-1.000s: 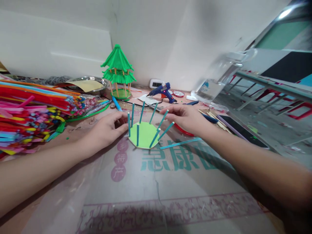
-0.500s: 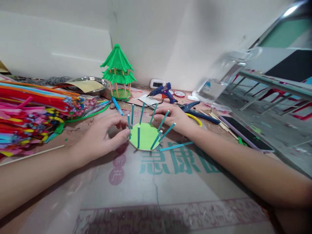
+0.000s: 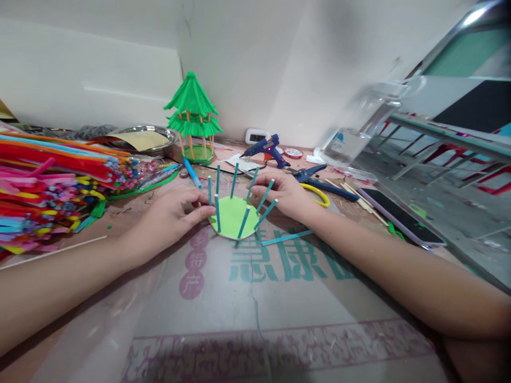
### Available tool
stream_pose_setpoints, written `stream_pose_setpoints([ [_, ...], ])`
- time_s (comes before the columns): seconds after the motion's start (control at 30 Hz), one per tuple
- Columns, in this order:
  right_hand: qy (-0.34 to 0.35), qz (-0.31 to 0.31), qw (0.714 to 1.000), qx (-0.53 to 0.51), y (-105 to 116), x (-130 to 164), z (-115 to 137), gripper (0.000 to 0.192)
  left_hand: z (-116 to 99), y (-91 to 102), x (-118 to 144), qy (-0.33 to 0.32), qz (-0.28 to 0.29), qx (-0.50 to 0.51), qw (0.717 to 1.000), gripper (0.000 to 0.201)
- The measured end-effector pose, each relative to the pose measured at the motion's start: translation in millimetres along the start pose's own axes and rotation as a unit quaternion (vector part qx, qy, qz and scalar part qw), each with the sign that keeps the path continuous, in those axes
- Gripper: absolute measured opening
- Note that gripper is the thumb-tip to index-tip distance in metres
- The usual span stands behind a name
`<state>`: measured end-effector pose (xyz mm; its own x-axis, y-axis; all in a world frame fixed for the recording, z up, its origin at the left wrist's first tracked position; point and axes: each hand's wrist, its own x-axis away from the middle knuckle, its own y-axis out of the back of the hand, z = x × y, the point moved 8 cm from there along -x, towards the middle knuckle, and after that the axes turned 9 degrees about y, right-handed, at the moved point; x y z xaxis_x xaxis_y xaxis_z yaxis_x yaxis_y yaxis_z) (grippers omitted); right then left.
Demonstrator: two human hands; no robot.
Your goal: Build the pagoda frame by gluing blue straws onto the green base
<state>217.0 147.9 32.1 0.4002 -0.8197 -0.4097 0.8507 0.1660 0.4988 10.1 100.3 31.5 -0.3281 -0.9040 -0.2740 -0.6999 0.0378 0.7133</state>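
A bright green octagonal base (image 3: 235, 215) lies on the plastic-covered table with several blue sticks (image 3: 244, 222) standing around its rim, some leaning outward. My left hand (image 3: 175, 215) grips its left edge, thumb in front and fingers curled behind beside a stick. At the back right, my right hand (image 3: 279, 191) has bent fingers against the rim by another blue stick; their exact contact is partly hidden. A loose blue strip (image 3: 286, 238) lies right of the base, below my right wrist.
Behind stands a green-roofed pavilion model (image 3: 192, 109), near a blue marker (image 3: 192, 173). A glue gun (image 3: 263, 149), pliers (image 3: 311, 174), a phone (image 3: 401, 215) and a clear water jug (image 3: 355, 127) are at right. Bundled pipe cleaners (image 3: 59, 186) fill the left.
The base has turned a little, its front sticks shifting left, and it sits slightly farther from me. Both hands stay at its edges.
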Motion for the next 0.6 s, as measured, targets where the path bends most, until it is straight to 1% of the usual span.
stream_pose_setpoints([
  [0.07,-0.004,-0.022,0.999,-0.030,7.4,-0.4,1.8,0.022,-0.6,-0.7,0.7,0.009,0.007,0.004,1.000,0.031],
  [0.13,-0.001,-0.059,0.997,-0.043,21.7,-1.1,8.8,0.023,1.0,-1.6,1.0,0.023,0.011,0.009,1.000,0.029],
  [0.27,0.030,-0.117,0.993,-0.005,53.3,-1.9,38.3,0.018,2.8,-5.5,-1.0,0.023,0.016,0.005,1.000,0.025],
  [0.33,0.035,-0.127,0.991,0.011,61.7,-0.5,51.1,0.019,3.0,-5.6,-3.0,0.016,0.006,-0.002,1.000,0.024],
  [0.4,0.034,-0.125,0.991,0.024,63.0,4.2,58.6,0.022,3.6,-4.3,-4.4,0.015,-0.005,-0.007,1.000,0.023],
  [0.47,0.032,-0.120,0.992,0.036,59.3,14.7,62.2,0.023,3.3,-1.8,-3.9,0.015,-0.013,0.000,1.000,0.023],
  [0.53,0.039,-0.138,0.988,0.059,56.5,32.5,66.2,0.020,0.2,0.9,-1.2,0.006,-0.019,0.007,1.000,0.020],
  [0.6,0.055,-0.169,0.980,0.094,54.4,54.5,73.1,0.016,-7.5,1.7,3.7,-0.024,-0.021,0.003,0.999,0.015],
])
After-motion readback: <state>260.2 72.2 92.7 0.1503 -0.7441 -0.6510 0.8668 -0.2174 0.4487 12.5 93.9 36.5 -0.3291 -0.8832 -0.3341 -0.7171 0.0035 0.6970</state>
